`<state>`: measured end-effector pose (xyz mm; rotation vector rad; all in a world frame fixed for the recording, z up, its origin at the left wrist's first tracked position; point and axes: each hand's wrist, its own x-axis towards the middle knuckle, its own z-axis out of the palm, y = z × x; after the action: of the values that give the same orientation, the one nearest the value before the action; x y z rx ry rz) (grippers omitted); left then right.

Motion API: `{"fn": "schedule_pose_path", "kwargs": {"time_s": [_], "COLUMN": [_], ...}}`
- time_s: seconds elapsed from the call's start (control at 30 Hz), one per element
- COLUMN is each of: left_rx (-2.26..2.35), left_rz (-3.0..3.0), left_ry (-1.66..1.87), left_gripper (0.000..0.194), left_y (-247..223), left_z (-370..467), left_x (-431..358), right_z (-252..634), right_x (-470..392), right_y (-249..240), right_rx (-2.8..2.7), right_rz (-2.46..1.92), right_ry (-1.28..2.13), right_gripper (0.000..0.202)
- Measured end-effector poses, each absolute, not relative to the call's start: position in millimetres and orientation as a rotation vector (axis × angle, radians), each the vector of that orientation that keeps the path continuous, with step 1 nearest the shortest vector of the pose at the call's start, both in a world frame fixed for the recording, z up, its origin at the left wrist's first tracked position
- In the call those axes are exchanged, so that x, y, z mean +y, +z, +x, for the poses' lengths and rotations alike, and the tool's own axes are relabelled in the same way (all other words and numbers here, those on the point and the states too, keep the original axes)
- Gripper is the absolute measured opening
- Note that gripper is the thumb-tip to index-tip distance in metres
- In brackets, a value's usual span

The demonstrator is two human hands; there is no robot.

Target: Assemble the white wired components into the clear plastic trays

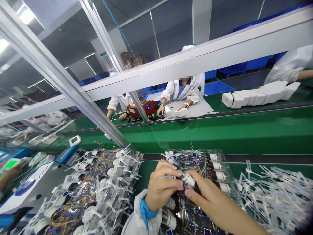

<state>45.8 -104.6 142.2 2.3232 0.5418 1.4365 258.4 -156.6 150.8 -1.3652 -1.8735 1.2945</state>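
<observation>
Between my two hands, over a clear tray, is a small cylindrical part with a white cap [188, 179]. My right hand [207, 195] grips its side between thumb and fingers. My left hand [162, 186], with a blue band at the wrist, has its fingers closed at the part's left end; what they pinch there is hidden. Beneath both hands lies the clear plastic tray [228, 161], holding several similar white-capped black cylinders [217, 176] with coloured wires and small blue boards.
Left, another batch of wired parts [102, 189] carries white cable ties. A pile of loose white cable ties [271, 195] lies right. Beyond are a green conveyor belt [220, 127], a row of white housings [256, 96] and a person in white [184, 88]. A metal post [102, 120] rises ahead left.
</observation>
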Motion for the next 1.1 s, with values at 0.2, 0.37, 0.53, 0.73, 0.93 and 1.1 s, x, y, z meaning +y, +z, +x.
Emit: {"fn": "schedule_pose_path", "kwargs": {"time_s": [0.2,0.37,0.53,0.73,0.93,1.1], "left_rx": [0.647,0.661,0.683,0.692,0.675,0.693], "left_rz": [2.513,2.507,2.463,2.350,2.386,2.351], "left_ry": [1.427,1.401,1.377,1.403,1.401,1.396], "left_gripper": [0.011,0.009,0.012,0.013,0.014,0.013], "left_y": [145.3,148.1,149.0,146.7,147.2,146.8], "left_z": [47.7,48.7,51.7,53.8,55.1,55.3], "left_x": [-104.9,-106.4,-108.6,-110.6,-111.1,-111.4], "right_z": [257.9,257.4,257.1,258.0,258.3,258.9], "right_x": [-155.2,-156.8,-157.8,-157.1,-157.3,-159.1], "right_y": [150.1,150.6,150.6,150.7,150.6,151.7], "right_rx": [-1.873,-1.862,-1.863,-1.887,-1.896,-1.899], "right_rz": [-1.359,-1.365,-1.376,-1.376,-1.357,-1.347], "right_ry": [1.291,1.277,1.269,1.252,1.218,1.232], "right_gripper": [0.047,0.048,0.052,0.051,0.049,0.046]}}
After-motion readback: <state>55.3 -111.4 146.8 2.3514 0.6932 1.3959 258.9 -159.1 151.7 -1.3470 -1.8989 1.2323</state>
